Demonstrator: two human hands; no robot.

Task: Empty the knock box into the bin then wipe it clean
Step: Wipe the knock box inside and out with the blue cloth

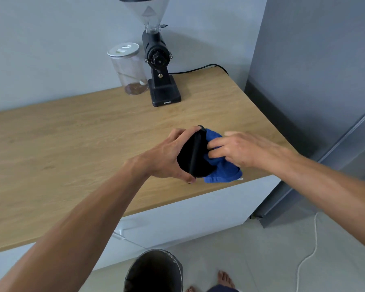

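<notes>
My left hand grips the round black knock box from its left side, holding it tilted above the wooden counter near the front right corner. Its dark bar runs across the opening. My right hand presses a blue cloth against the box's right side, fingers bent over the cloth. The cloth hangs down past the counter's edge. A grey bin with a dark inside stands on the floor just below, in front of the counter.
A black coffee grinder with a clear hopper stands at the back of the counter, its cable running right. A lidded glass jar sits to its left. A tall grey fridge flanks the counter's right end. A white cord lies on the floor.
</notes>
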